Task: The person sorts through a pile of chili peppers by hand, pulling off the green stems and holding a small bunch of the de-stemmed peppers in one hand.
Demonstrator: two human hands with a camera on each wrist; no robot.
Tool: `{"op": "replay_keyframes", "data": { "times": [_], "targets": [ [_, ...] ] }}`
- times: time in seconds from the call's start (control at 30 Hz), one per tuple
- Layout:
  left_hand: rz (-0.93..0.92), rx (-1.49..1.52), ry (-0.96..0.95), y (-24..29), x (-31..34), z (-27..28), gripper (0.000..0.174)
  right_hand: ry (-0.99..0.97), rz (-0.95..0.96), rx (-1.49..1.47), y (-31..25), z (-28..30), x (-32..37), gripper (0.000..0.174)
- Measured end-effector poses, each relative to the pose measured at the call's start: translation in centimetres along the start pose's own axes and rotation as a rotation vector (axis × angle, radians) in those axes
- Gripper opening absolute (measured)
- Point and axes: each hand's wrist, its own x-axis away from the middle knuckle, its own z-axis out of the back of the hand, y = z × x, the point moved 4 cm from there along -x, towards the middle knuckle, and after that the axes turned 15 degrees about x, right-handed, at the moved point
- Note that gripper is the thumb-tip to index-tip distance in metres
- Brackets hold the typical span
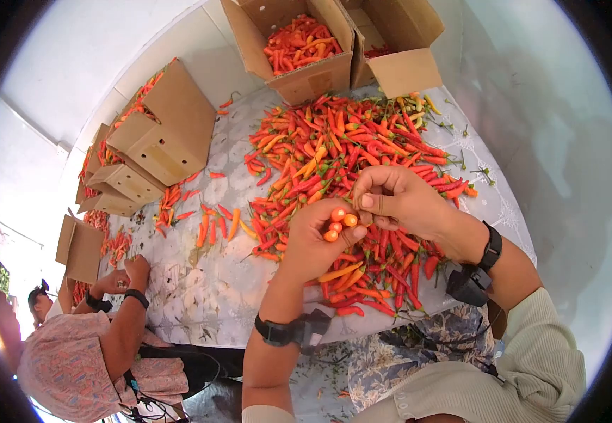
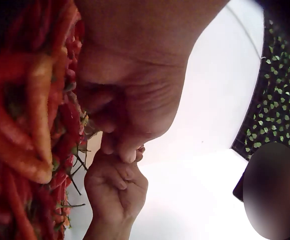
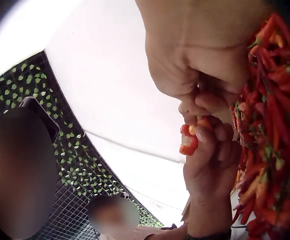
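Note:
My left hand (image 1: 309,236) grips a small bunch of chili peppers (image 1: 349,220), their round orange-red ends sticking out past the thumb and fingers. Up against that bunch, the thumb and fingers of my right hand (image 1: 411,204) pinch a chili stem (image 3: 199,117), mostly hidden by the fingertips. Both hands meet over a large heap of red and orange chilies (image 1: 306,148) on the table. In the right wrist view, the bunch (image 3: 187,145) shows between the left thumb and fingers, just under the right fingertips.
Cardboard boxes of chilies stand at the back (image 1: 313,77) and along the left (image 1: 168,134). Loose stems (image 1: 485,173) lie right of the heap on the patterned tablecloth (image 1: 214,296). Another person (image 1: 87,352) works at the table's left side.

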Motion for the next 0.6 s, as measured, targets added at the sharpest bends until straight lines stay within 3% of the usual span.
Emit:
{"op": "replay_keyframes", "data": {
  "times": [0.2, 0.33, 0.43, 0.6],
  "targets": [
    [0.085, -0.137, -0.019, 0.2, -0.2, 0.1, 0.015, -0.026, -0.052, 0.062, 0.0, 0.2, -0.1, 0.009],
    [0.066, -0.038, -0.034, 0.2, -0.2, 0.0, 0.014, -0.030, -0.067, 0.054, -0.1, 0.3, 0.0, 0.010],
    [0.044, 0.104, 0.047, 0.3, -0.2, 0.0, 0.016, 0.190, -0.007, -0.049, -0.6, 0.7, 0.2, 0.012],
    [0.126, 0.260, 0.147, 0.0, -0.1, 1.0, 0.021, 0.722, 0.073, 0.083, -0.7, 4.8, 0.2, 0.014]
  ]
}}
